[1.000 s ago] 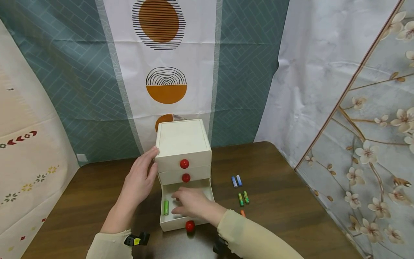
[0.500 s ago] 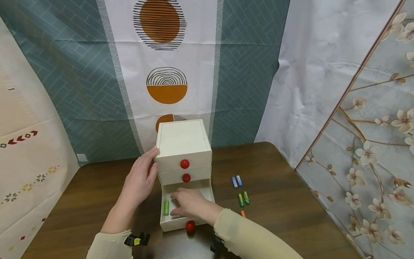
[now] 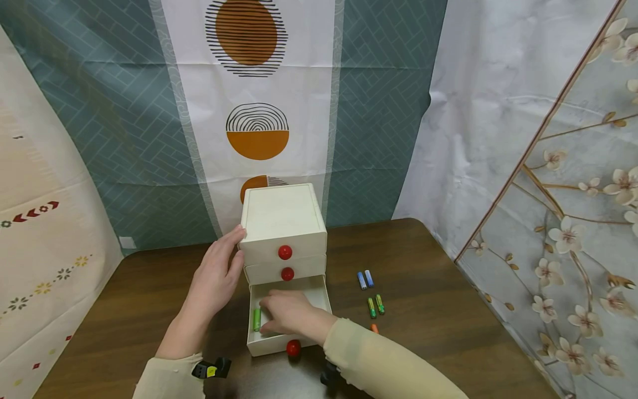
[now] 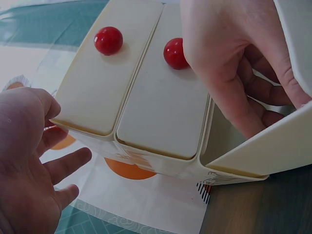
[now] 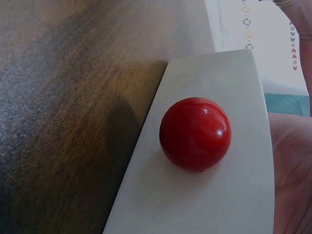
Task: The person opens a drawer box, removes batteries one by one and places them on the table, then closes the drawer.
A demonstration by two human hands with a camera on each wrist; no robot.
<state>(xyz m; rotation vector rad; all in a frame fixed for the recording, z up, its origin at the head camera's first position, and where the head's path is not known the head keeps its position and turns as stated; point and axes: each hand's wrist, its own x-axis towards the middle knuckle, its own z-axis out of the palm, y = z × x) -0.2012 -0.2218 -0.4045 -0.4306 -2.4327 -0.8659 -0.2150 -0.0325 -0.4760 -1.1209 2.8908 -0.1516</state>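
Observation:
A cream drawer cabinet (image 3: pixel 283 213) with red ball knobs stands on the table, its bottom drawer (image 3: pixel 309 285) pulled out. In the drawer, by its left wall, a light green battery (image 3: pixel 256 320) lies lengthwise. My right hand (image 3: pixel 291 314) reaches inside, bent fingers and thumb just right of that battery. The left wrist view shows its curled fingers (image 4: pixel 265 90), but the drawer front hides the tips; whether they hold anything cannot be seen. My left hand (image 3: pixel 217 271) rests fingertips against the cabinet's upper left side, other fingers spread. The right wrist view shows the drawer's red knob (image 5: pixel 195 134).
To the right of the cabinet, two blue-and-white batteries (image 3: pixel 365 279) and two green ones (image 3: pixel 376 306) lie on the brown table (image 3: pixel 423 310). An orange battery (image 3: pixel 374 328) shows partly past the right sleeve. Patterned cloth (image 3: pixel 381 111) hangs behind.
My right hand has shifted slightly left inside the drawer, closer to the light green battery. The left hand and the cabinet stay where they were.

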